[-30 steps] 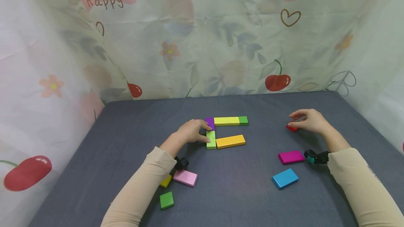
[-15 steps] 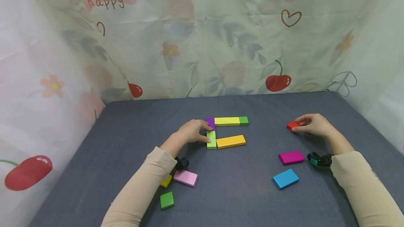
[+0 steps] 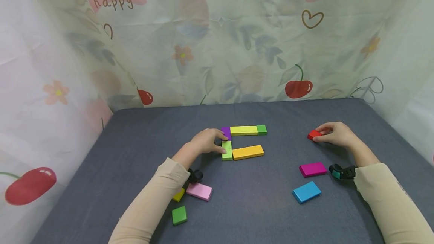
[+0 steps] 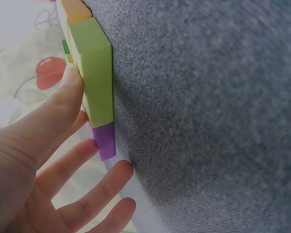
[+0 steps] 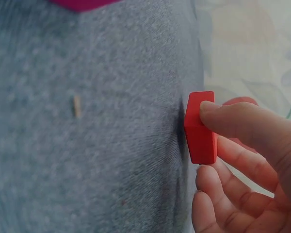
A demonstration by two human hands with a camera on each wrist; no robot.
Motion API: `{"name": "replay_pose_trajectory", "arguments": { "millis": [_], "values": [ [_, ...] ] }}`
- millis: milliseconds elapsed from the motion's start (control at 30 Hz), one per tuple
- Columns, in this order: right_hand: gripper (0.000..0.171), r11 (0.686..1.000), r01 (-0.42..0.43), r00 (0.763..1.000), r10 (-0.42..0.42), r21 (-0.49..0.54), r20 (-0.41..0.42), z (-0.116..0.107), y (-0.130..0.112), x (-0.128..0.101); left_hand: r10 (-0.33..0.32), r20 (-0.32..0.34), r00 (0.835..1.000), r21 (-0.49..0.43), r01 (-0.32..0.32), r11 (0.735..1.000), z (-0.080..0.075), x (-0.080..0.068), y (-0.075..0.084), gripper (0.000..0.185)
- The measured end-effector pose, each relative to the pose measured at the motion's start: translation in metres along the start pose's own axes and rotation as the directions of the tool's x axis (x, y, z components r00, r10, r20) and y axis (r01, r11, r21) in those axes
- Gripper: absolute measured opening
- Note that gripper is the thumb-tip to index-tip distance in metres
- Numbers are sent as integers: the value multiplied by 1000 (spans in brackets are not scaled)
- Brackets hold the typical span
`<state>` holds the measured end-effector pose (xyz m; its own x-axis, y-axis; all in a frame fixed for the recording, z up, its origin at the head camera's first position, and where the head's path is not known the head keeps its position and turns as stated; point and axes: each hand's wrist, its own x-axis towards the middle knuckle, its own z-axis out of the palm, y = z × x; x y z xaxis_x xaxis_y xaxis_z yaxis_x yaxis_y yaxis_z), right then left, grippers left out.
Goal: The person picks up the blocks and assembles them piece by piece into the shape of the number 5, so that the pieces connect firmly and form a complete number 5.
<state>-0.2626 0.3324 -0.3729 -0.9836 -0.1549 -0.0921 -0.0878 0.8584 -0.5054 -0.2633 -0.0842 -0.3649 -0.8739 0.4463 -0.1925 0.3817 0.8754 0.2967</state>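
Right now both forearms reach out over the grey table (image 3: 135, 142), sleeves beige, a small camera strapped at each wrist. Left hand (image 3: 205, 142) lies low, palm down, at the left end of the laid-out blocks. Fingers straight and slightly spread; in the left wrist view the thumb (image 4: 53, 111) presses the side of the light green block (image 3: 226, 150) and the other fingertips rest by the purple block (image 3: 225, 132). Nothing gripped, just touching. Those two blocks sit end to end; the lime block (image 3: 243, 130) and small green block (image 3: 261, 129) run right from the purple one, and the orange block (image 3: 248, 152) runs right from the light green one.

Right hand (image 3: 335, 134) is out at the far right of the table, wrist slightly raised, fingers curled. It pinches the red block (image 3: 313, 134) between thumb and fingers; the right wrist view shows the thumb (image 5: 233, 119) on one face and the block tipped up on edge, its lower edge at the cloth; whether it touches I cannot tell.

Near the right forearm: magenta block (image 3: 312, 169) and blue block (image 3: 306, 191), apart from each other. By the left forearm: pink block (image 3: 199, 191), yellow block (image 3: 178, 195) partly under the sleeve, dark green block (image 3: 178, 215). Floral curtain (image 3: 217, 37) behind.
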Motion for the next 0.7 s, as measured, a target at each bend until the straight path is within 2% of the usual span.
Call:
{"name": "replay_pose_trajectory", "arguments": {
  "millis": [333,700],
  "values": [
    [53,1000,12,1000,-12,15,0,-1,-11,-1,8,-6,1000,-6,-8,1000,0,-1,1,49],
    [49,996,84,996,-83,21,-15,2,-28,0,10,1,1000,-9,-10,1000,-2,-2,1,49]
  ]
}}
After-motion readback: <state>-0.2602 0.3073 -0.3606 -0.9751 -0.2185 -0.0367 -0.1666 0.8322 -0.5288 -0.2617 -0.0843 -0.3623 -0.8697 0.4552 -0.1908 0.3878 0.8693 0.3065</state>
